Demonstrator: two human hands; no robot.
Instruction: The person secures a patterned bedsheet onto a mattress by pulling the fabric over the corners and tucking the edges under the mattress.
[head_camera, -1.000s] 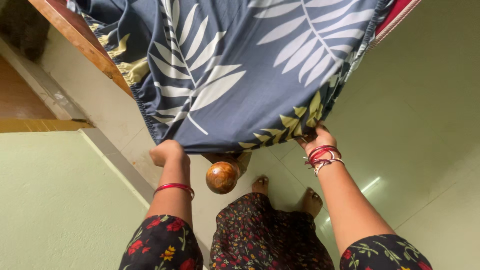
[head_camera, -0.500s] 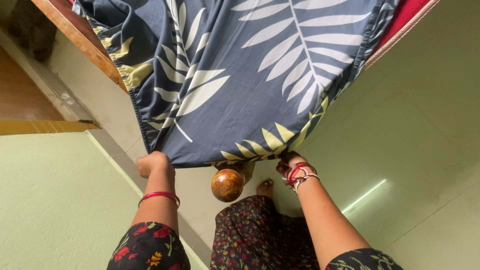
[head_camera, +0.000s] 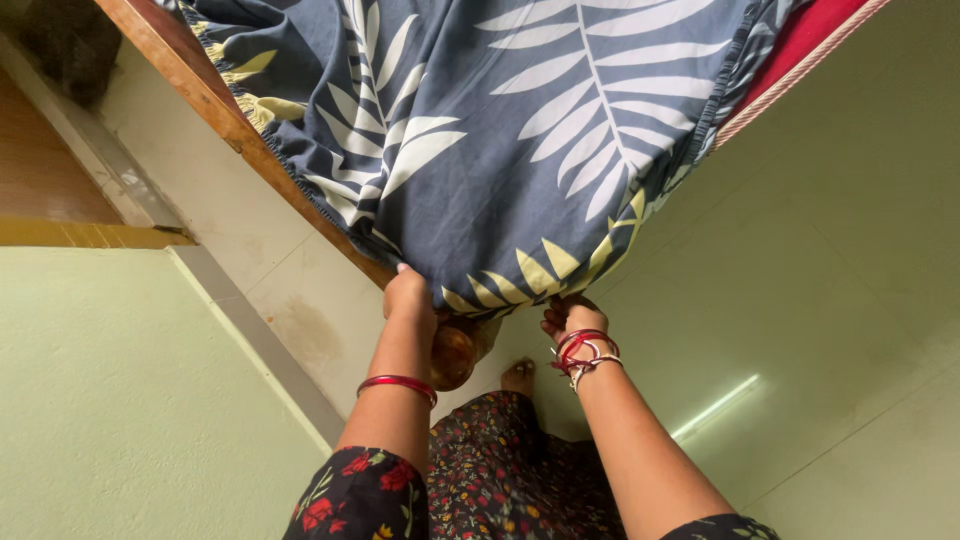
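Head view: leaf-print bedsheet (head_camera: 520, 150) overhangs pale tiled floor (head_camera: 850, 300).

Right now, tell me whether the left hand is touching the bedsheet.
Touching. The head view shows the left hand gripping the hem of the leaf-print bedsheet at the corner.

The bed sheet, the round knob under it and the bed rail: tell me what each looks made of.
Bed sheet: soft woven fabric, matte, navy with a pale leaf print; it drapes and puckers along its gathered edge. Round knob: probably polished, varnished wood, brown with a glossy highlight. Bed rail: wood, smooth brown finish.
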